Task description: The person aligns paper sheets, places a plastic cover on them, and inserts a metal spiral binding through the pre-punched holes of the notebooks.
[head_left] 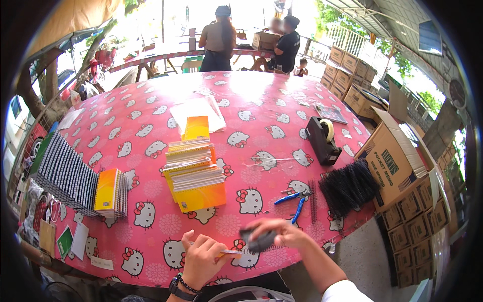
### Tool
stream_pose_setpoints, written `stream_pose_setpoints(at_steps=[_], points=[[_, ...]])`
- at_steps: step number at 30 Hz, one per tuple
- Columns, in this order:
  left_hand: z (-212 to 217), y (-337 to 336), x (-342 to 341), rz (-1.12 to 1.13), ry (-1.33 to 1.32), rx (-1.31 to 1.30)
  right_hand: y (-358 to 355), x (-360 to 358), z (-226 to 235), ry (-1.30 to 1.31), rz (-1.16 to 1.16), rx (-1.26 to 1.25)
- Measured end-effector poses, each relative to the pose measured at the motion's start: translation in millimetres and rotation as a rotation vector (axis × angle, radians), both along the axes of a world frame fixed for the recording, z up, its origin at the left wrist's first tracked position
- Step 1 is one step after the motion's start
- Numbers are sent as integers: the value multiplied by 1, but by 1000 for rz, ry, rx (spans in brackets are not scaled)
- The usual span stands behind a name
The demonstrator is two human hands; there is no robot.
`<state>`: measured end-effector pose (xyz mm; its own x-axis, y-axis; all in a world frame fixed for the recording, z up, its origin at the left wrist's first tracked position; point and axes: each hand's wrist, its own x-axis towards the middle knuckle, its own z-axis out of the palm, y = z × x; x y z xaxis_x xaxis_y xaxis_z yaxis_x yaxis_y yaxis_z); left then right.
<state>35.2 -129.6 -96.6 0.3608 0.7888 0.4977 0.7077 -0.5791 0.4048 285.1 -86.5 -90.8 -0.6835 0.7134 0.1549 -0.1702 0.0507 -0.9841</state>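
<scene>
Near the table's front edge, my left hand (202, 257) pinches a small orange-and-white notebook (232, 253), seen nearly edge-on. A thin dark binding coil (277, 247) stretches right from the notebook's edge. My right hand (284, 233) is closed on a dark, rounded block (260, 241) held against or just over the coil. Motion blurs the block, so its kind is unclear. Blue-handled cutting pliers (300, 205) lie open beyond my right hand, beside a loose coil (314, 201). Farther off, stacked yellow spiral notebooks (196, 196) lie in an overlapping row.
Right: a heap of black coils (348, 189), a tape dispenser (323, 143) and an open cardboard box (390, 161). Left: a long row of spiral notebooks (65, 173) and a yellow stack (108, 189). The pink patterned tablecloth (166, 216) covers the table. People (217, 40) stand beyond it.
</scene>
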Motion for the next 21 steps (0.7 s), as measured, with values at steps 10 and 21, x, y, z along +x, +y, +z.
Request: stream_pose_setpoints(at_steps=[10, 21], points=[[0, -3, 1, 38, -133, -54, 2, -22, -3, -360, -40, 144], [-6, -5, -3, 49, -114, -56, 3, -34, 4, -186, 52, 78]])
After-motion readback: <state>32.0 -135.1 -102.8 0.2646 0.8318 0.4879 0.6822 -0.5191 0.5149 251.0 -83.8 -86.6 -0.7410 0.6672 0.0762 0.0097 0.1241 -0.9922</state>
